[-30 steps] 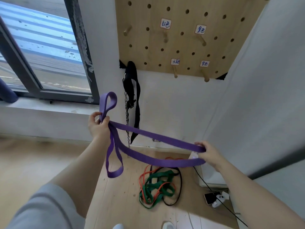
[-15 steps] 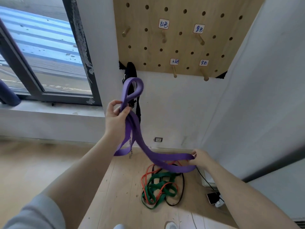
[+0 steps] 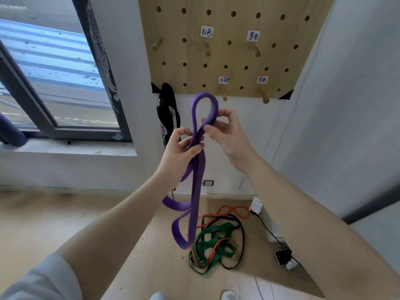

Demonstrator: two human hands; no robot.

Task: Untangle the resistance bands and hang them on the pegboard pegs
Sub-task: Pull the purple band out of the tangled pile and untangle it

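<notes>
A purple resistance band (image 3: pixel 195 185) hangs folded from both my hands in front of the wall. My left hand (image 3: pixel 180 148) grips the gathered strands below the top loop. My right hand (image 3: pixel 227 131) pinches the right side of that loop, which stands just under the pegboard (image 3: pixel 236 61). The wooden pegboard carries several pegs and handwritten labels; two lower pegs (image 3: pixel 224 94) (image 3: pixel 264 97) stick out just above the loop. On the floor lies a tangled pile of green, red and black bands (image 3: pixel 214 243).
A black strap with a chain (image 3: pixel 166 113) hangs at the pegboard's lower left corner. A window (image 3: pixel 54 72) fills the left. A phone, charger and cable (image 3: pixel 283 256) lie on the floor by the right wall. My shoes show at the bottom edge.
My right hand has let go of the band's low end and come up to pinch the top loop. The left hand moved right and up; the band now hangs down vertically.
</notes>
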